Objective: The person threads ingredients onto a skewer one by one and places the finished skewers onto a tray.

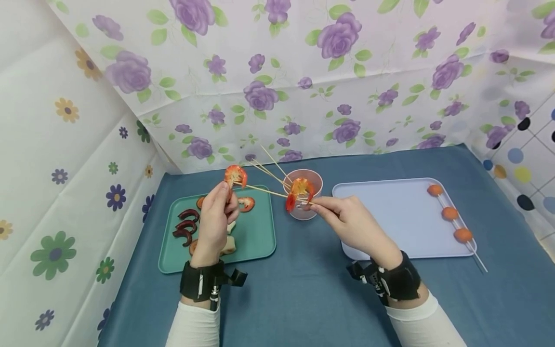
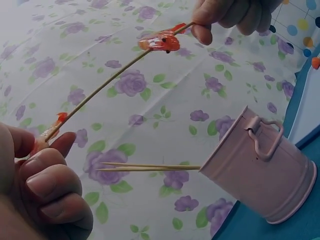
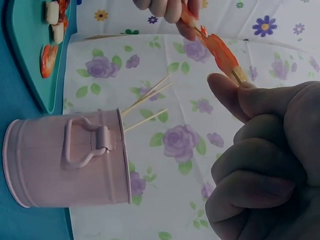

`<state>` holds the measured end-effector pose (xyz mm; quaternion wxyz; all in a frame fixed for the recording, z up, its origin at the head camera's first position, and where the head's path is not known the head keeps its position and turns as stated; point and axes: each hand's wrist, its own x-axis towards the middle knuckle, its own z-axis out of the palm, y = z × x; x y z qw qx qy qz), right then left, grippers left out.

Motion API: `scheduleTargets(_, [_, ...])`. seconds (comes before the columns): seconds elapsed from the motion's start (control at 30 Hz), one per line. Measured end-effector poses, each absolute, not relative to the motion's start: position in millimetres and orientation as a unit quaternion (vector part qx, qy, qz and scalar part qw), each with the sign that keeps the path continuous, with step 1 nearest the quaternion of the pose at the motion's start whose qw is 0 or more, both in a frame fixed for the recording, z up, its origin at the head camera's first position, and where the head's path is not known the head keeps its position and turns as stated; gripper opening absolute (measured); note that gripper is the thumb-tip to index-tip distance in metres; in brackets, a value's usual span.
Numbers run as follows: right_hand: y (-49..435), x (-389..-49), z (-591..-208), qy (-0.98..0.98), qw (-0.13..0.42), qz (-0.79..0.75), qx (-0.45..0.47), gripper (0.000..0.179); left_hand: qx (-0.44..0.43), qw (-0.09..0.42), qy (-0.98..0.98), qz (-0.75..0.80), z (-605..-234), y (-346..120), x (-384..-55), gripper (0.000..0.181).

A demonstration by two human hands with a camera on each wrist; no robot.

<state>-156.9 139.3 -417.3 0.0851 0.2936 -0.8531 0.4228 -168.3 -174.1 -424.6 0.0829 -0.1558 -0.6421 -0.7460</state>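
Observation:
My left hand [image 1: 214, 214] pinches a cooked orange shrimp [image 1: 235, 174] between thumb and fingers, over the green tray. In the left wrist view, the far tip of a thin wooden skewer [image 2: 102, 89] meets that shrimp [image 2: 47, 134]. With thumb and index finger, my right hand [image 1: 353, 221] grips the other end of this skewer. A second shrimp [image 1: 302, 187] is threaded on the skewer close to the right fingers. Beneath it stands a pink metal bucket [image 1: 302, 214] with several bare skewers [image 1: 270, 169] leaning out to the left.
The green tray [image 1: 256, 241] on the left holds dark curled sausage pieces [image 1: 186, 224], another shrimp [image 1: 246, 204] and pale chunks [image 1: 228, 246]. On the right, a lilac tray [image 1: 386, 217] bears a skewer with three orange balls [image 1: 450, 213]. A flowered cloth [image 1: 260, 115] hangs behind.

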Motion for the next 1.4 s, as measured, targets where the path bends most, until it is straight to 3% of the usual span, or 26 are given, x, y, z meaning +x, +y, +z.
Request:
scheduleTargets(0.27, [139,-155,-417,-0.839,0.032,0.472,0.267,0.020,-0.181,0.073,-0.639,-0.744,-425,-175,-166,0.049])
scheduleTargets(0.5, [131,-151,-419,-0.845,0.065,0.453,0.275,0.019,-0.203,0.043,-0.662,-0.721,-425,-163,-165,0.045])
scheduleTargets(0.97, [124,-147,-416,-0.825,-0.026,0.494,0.274,0.035,-0.256,0.019,-0.646,-0.719,-427,-146,-162,0.045])
scheduleTargets(1.4, [117,-146,-416,-0.851,0.048,0.459,0.251,0.020,-0.216,0.026,-0.674,-0.706,-427,-137,-158,0.041])
